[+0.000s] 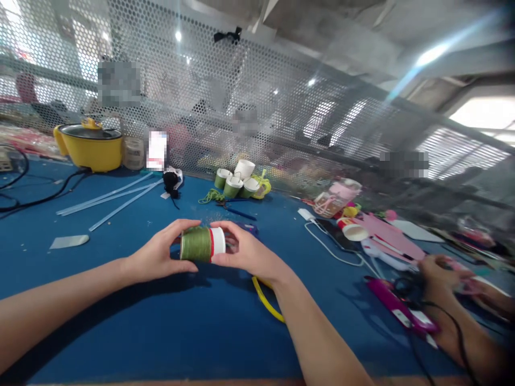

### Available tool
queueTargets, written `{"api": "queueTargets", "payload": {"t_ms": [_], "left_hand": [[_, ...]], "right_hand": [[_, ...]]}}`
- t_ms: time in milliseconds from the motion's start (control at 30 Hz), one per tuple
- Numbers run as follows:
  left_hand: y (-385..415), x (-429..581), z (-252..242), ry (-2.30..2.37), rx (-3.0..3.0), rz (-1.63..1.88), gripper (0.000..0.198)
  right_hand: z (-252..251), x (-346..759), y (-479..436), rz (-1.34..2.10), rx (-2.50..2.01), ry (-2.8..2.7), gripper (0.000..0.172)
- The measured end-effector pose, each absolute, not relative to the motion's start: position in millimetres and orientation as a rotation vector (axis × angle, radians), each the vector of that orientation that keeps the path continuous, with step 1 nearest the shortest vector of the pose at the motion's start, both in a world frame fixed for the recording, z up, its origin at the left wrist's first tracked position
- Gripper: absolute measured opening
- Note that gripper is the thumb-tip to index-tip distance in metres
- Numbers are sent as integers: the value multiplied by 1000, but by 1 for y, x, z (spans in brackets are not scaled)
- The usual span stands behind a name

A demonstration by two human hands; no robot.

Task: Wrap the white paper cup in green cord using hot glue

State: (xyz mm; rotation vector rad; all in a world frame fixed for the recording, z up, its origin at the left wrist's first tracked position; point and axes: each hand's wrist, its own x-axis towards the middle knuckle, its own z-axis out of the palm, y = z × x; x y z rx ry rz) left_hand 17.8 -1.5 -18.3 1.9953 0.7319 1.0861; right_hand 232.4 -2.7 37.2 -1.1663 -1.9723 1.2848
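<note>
Head view, spool (199, 244), partly behind fingers (226, 260)

1. A round yellow pot with a dark lid (94, 150) is set far beyond the fingers (185, 223), to their left.
2. Long, narrow, translucent strips (124, 206) are laid left of the fingers, nearer than the pot.
3. A grey perforated metal screen (161, 64) is seen beyond the fingers.
4. A flat black phone (338, 234) is placed to their right, near a flat pink sheet (376, 228).
5. A glossy magenta elongated device (386, 303) is seen right of the fingers, nearer than the phone.
</note>
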Motion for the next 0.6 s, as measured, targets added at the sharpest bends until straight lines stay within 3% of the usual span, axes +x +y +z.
{"api": "queueTargets", "payload": {"t_ms": [167,367,467,600], "left_hand": [[-1,18,-14,731,1701,910,64],[0,18,-11,817,1799,945,51],[1,19,-13,886,1880,960,51],[1,18,-15,994,2019,941,49]], "right_hand": [[36,224,-10,759,-1149,-2233,58],[38,225,-10,765,-1110,-2211,61],[49,240,1,676,-1375,-1967,41],[54,266,26,179,-1959,-1960,23]]}}
